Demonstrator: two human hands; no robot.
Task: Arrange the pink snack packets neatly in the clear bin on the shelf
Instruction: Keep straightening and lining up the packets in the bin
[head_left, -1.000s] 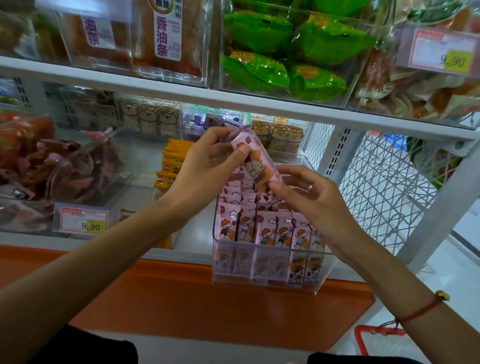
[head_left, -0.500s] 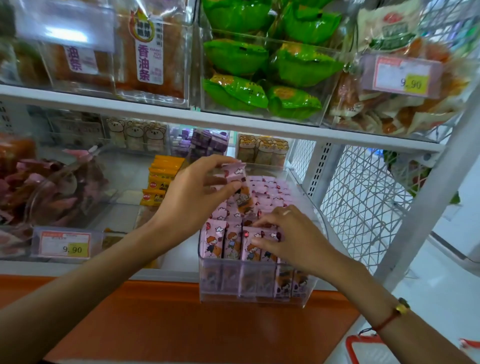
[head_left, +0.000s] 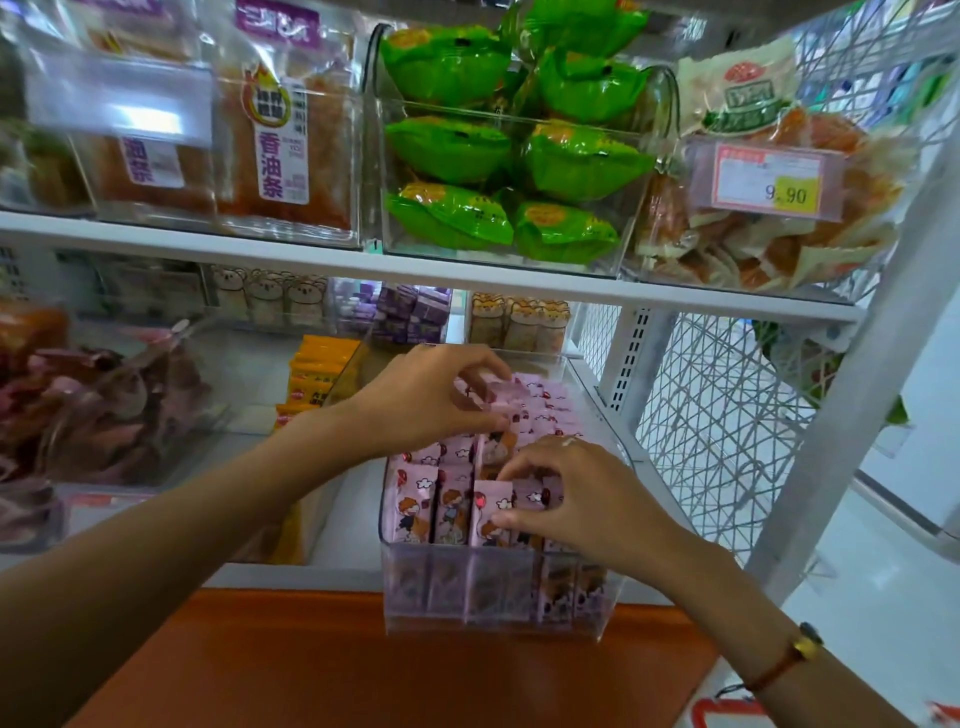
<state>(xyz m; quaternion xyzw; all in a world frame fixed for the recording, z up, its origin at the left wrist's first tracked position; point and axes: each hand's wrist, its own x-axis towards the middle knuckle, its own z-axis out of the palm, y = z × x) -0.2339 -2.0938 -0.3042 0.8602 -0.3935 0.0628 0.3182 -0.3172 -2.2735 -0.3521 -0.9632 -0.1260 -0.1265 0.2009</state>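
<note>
A clear bin (head_left: 498, 603) juts over the front edge of the lower shelf and holds several pink snack packets (head_left: 415, 504) standing upright in rows. My left hand (head_left: 426, 400) reaches into the middle of the bin and pinches one pink packet (head_left: 498, 395) between thumb and fingers, low among the others. My right hand (head_left: 582, 493) lies over the front right rows, its curled fingertips gripping the tops of the packets there. The packets under both hands are partly hidden.
Orange packets (head_left: 317, 374) stand left of the bin. A clear bin of dark red snacks (head_left: 98, 410) fills the lower left. Above, bins hold green packets (head_left: 514, 156) and fried sticks (head_left: 280, 150). A price tag (head_left: 769, 179) hangs upper right. White wire mesh (head_left: 727, 415) closes the shelf's right side.
My left hand has brought the raised packet down into the bin's middle rows. My right hand has moved from beneath that packet onto the front right rows.
</note>
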